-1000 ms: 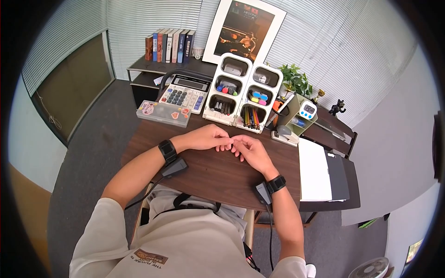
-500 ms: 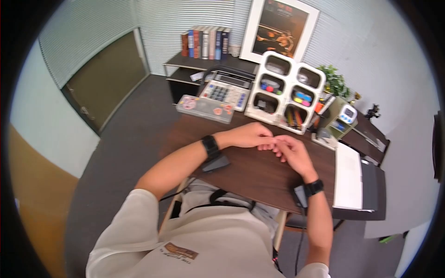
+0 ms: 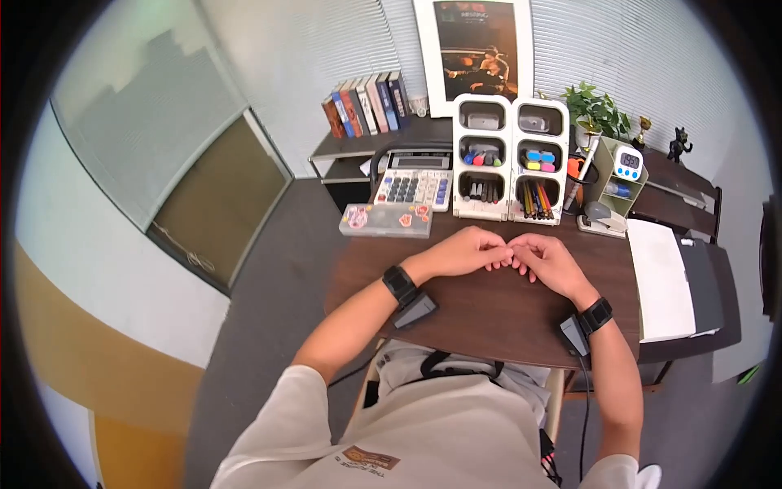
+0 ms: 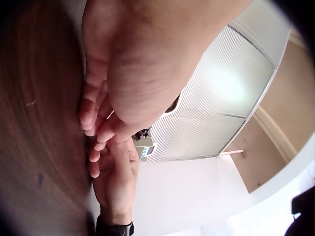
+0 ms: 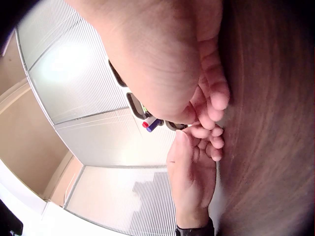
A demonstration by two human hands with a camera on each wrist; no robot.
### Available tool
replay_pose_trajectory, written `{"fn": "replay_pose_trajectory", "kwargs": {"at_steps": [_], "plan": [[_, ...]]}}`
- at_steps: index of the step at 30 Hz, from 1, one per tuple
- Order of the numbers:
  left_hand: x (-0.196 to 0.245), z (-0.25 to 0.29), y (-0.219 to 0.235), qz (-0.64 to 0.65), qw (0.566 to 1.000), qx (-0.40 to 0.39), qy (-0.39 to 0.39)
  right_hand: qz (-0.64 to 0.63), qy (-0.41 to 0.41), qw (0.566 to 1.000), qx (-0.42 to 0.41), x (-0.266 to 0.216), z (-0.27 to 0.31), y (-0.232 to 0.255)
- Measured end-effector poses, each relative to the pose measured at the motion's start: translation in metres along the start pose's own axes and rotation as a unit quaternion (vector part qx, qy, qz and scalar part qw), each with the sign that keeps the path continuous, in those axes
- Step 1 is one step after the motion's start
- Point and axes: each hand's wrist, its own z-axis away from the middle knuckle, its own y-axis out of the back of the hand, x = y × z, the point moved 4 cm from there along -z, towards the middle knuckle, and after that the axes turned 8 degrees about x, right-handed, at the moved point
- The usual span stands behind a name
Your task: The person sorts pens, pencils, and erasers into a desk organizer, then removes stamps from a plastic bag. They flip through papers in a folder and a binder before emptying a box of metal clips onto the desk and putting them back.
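Both hands are together over the brown desk (image 3: 489, 314), fingertips touching. The left hand (image 3: 466, 252) comes in from the left, its fingers loosely bent; the right hand (image 3: 554, 265) meets it from the other side in the same way. No object shows between them. In the left wrist view the left hand (image 4: 133, 69) hangs close above the wood, fingertips against those of the right hand (image 4: 117, 177). The right wrist view has the right hand (image 5: 157, 59) near, with the left hand (image 5: 192, 177) beyond it.
Behind the hands stand a white organizer (image 3: 511, 163) with pens and markers, a calculator (image 3: 414, 187) and a clear case (image 3: 386, 222). To the right are a stapler (image 3: 603, 218), a timer (image 3: 628, 163), a plant (image 3: 599, 110) and white paper (image 3: 661, 281). Books (image 3: 366, 106) stand at the back left.
The head view has swung left and tilted, so the desk and hands appear further right in it. The hands remain together at the fingertips.
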Motion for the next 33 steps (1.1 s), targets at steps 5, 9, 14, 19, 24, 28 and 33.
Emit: {"fn": "replay_pose_trajectory", "kwargs": {"at_steps": [5, 9, 14, 19, 24, 28, 33], "plan": [[0.040, 0.027, 0.017, -0.204, 0.978, 0.008, -0.051, -0.006, 0.011, 1.000, -0.017, 0.004, 0.001, 0.001], [0.062, 0.066, 0.070, -0.404, 0.897, 0.128, -0.123, 0.003, 0.014, 1.000, -0.013, 0.000, 0.003, 0.003], [0.053, 0.108, 0.139, -0.532, 0.818, 0.198, -0.095, 0.011, 0.033, 0.999, -0.008, 0.004, 0.001, 0.003], [0.030, 0.120, 0.157, -0.514, 0.840, 0.166, -0.052, 0.010, 0.024, 1.000, -0.009, 0.008, -0.001, 0.003], [0.016, 0.121, 0.160, -0.497, 0.849, 0.173, -0.041, 0.004, 0.003, 1.000, -0.008, 0.007, 0.000, 0.002], [0.029, 0.122, 0.155, -0.482, 0.860, 0.167, -0.017, -0.002, 0.009, 1.000, -0.006, 0.009, -0.001, 0.002], [0.033, 0.129, 0.136, -0.464, 0.871, 0.160, -0.028, -0.013, 0.034, 0.999, -0.009, 0.008, 0.000, 0.002]]}}
